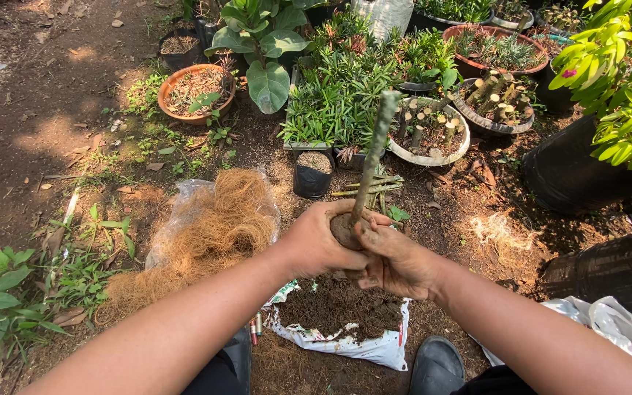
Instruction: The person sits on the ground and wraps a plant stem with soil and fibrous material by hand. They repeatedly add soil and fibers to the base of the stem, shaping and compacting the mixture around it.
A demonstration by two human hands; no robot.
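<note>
My left hand (320,241) is wrapped around a clump of brown fibre and soil (342,228) at the base of an upright green plant cutting (374,150). My right hand (396,260) presses against the same clump from the right and below, fingers soiled. The cutting's stem rises from between both hands, bare of leaves. Beneath the hands lies an open white bag of dark soil (338,311). A heap of brown coconut fibre (206,234) on clear plastic sits to the left of my left hand.
A small black grow bag of soil (313,174) and loose cuttings (371,186) lie beyond the hands. Pots with plants and stem cuttings (429,128) stand at the back, a clay pot (195,91) at left, a large black pot (572,172) at right. My shoe (437,366) rests below.
</note>
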